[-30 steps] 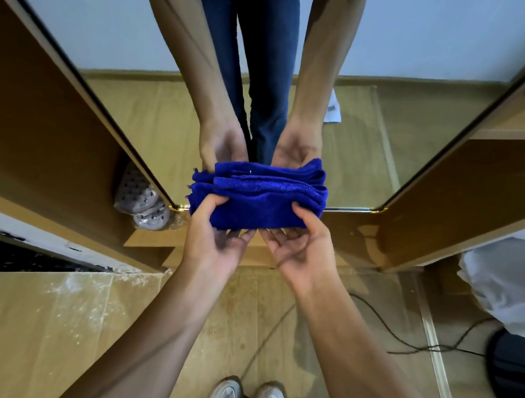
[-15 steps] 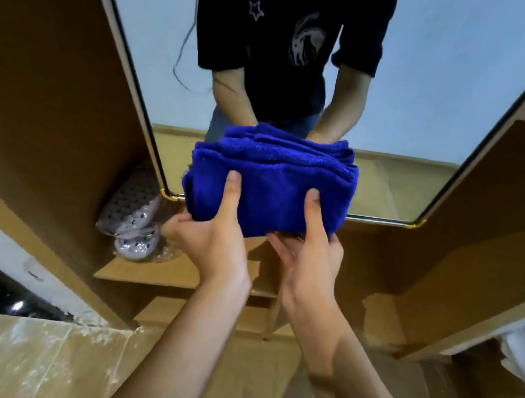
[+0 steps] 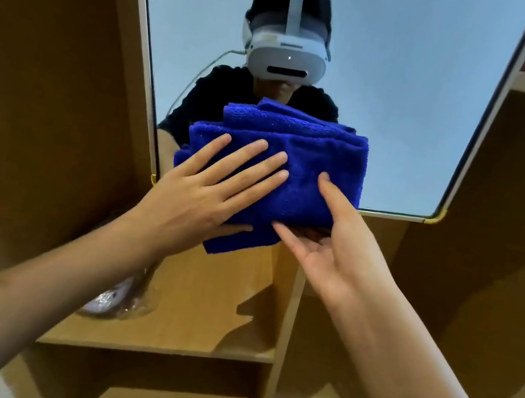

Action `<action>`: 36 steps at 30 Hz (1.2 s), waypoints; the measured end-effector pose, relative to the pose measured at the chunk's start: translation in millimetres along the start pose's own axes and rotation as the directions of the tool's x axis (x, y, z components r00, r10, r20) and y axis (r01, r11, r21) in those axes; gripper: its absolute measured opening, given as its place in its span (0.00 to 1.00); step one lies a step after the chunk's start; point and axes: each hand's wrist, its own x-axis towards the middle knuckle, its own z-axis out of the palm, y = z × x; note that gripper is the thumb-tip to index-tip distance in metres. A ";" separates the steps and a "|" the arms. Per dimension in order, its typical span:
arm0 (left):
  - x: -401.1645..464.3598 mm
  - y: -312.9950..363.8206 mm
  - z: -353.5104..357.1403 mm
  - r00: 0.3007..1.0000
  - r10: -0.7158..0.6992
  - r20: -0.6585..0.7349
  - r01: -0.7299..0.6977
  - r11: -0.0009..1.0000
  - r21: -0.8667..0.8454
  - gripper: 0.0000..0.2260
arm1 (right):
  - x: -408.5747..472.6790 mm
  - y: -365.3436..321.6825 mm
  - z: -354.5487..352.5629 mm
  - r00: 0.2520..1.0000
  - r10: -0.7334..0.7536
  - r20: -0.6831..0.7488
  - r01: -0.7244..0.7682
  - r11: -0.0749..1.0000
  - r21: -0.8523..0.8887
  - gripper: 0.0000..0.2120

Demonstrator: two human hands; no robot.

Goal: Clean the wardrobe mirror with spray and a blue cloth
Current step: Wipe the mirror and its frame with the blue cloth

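Blue cloth (image 3: 296, 169) raised; left hand (image 3: 193, 198) flattened on it.

**One head view, facing the mirror**

A single head-worn camera is looking forward and slightly down — sitting close to the wardrobe mirror (image 3: 405, 101), which is filling the upper frame. The glass is reflecting the white headset (image 3: 288, 52) straight back, while wooden shelves (image 3: 203, 309) are lying just below the view's centre.

Wooden wardrobe shelf (image 3: 200, 332) below the mirror, pale slippers in clear plastic (image 3: 110, 298) lying on its left end
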 end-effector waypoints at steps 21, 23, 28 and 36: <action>23.1 -13.2 2.2 0.992 0.036 -0.123 -0.031 0.999 0.045 0.34 | 77.3 6.2 -44.3 0.318 -0.306 0.898 0.090 -0.933 -0.349 0.42; 25.3 -11.9 4.4 0.992 0.038 -0.124 -0.031 0.997 0.065 0.34 | 78.9 2.2 -45.5 0.289 -0.297 0.910 0.083 -0.939 -0.333 0.41; 36.1 -3.3 6.5 0.988 0.050 -0.147 -0.034 0.994 0.108 0.36 | 82.6 -10.9 -55.2 0.253 -0.280 0.926 0.090 -0.946 -0.311 0.40; 72.2 24.7 6.6 0.983 0.096 -0.157 -0.080 0.991 0.107 0.34 | 84.1 -43.7 -84.8 0.262 -0.294 0.919 0.083 -0.942 -0.325 0.41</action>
